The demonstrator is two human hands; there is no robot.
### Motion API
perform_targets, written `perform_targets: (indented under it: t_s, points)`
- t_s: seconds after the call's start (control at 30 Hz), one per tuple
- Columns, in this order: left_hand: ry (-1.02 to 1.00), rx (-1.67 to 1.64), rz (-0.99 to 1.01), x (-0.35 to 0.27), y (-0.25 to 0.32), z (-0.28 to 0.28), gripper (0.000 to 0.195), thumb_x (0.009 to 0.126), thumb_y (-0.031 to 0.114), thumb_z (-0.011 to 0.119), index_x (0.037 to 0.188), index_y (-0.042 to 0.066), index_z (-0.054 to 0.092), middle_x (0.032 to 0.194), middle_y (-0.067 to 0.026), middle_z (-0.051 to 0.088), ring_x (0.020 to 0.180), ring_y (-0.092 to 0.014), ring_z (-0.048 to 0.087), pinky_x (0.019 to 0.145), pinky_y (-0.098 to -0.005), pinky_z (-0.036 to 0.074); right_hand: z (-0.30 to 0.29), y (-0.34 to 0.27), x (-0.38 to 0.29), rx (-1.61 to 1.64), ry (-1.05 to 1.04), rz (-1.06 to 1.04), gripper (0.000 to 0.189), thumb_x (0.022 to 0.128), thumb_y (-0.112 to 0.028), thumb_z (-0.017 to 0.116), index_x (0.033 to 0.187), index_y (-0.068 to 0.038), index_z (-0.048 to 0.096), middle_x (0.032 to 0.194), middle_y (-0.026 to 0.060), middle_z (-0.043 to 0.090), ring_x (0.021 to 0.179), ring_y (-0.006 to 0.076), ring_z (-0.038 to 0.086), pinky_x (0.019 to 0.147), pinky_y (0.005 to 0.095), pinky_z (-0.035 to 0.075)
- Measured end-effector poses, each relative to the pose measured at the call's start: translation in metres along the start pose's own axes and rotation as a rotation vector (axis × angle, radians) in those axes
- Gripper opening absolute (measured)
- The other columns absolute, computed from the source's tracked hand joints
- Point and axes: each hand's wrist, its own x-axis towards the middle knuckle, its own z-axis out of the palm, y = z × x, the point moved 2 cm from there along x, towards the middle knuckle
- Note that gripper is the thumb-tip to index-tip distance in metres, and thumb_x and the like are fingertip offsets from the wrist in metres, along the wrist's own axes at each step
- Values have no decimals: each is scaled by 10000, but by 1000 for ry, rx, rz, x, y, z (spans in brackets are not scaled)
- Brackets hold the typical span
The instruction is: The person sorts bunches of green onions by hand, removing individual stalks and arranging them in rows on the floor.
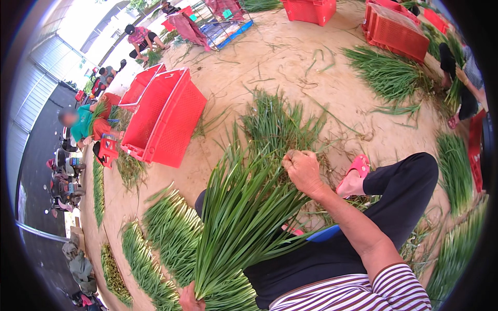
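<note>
My left hand (192, 298) is closed around the pale base of a large bunch of long green leafy stalks, likely garlic chives (237, 206), whose leaves fan upward and across my lap. Above the leaf tips, my right hand (301, 169) has its fingers bent together at the edge of a loose pile of the same greens (278, 120). Whether a thin leaf is between those fingers, I cannot tell. Neat rows of bundled greens (175, 229) lie on the floor beside my left hand, their pale ends lined up.
Red plastic crates (167, 116) stand at the upper left, more crates (397, 29) at the upper right. A person in a green shirt (83, 122) sits by a red stool (107, 149). Another person's arm (472, 85) is at the right, near a heap of greens (385, 74).
</note>
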Motion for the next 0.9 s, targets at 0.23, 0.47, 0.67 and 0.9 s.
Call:
perform_targets:
  t_s: [0.23, 0.47, 0.67, 0.9]
  points:
    - [2, 28, -16, -5, -1, 5, 526, 694, 70, 491, 1204, -47, 544, 1084, -311, 590, 1012, -501, 540, 916, -538, 428, -26, -9, 37, -79, 78, 38, 154, 837, -184, 547, 879, -74, 646, 809, 96, 664, 812, 289, 631, 855, 401, 452]
    - [-11, -11, -50, -1, 3, -2, 540, 702, 80, 506, 1228, -41, 530, 1125, -308, 574, 1009, -489, 539, 900, -525, 435, 16, -75, 6, -334, -317, -390, 255, 817, -305, 619, 940, -87, 662, 891, 108, 644, 966, 243, 614, 1024, 491, 301]
    - [30, -2, -27, -4, 9, -8, 577, 685, 92, 497, 1250, -23, 522, 1092, -304, 565, 964, -489, 527, 865, -528, 434, 46, -67, -10, -123, -264, -276, 187, 825, -256, 635, 854, -71, 633, 809, 102, 635, 789, 256, 628, 902, 406, 418]
    - [3, 0, -21, -1, 9, -3, 637, 641, 27, 516, 1278, -4, 504, 1098, -293, 556, 978, -471, 513, 868, -521, 418, 26, -33, 13, 218, -173, -77, 123, 813, -157, 578, 888, -100, 657, 838, 75, 650, 830, 205, 637, 887, 381, 434]
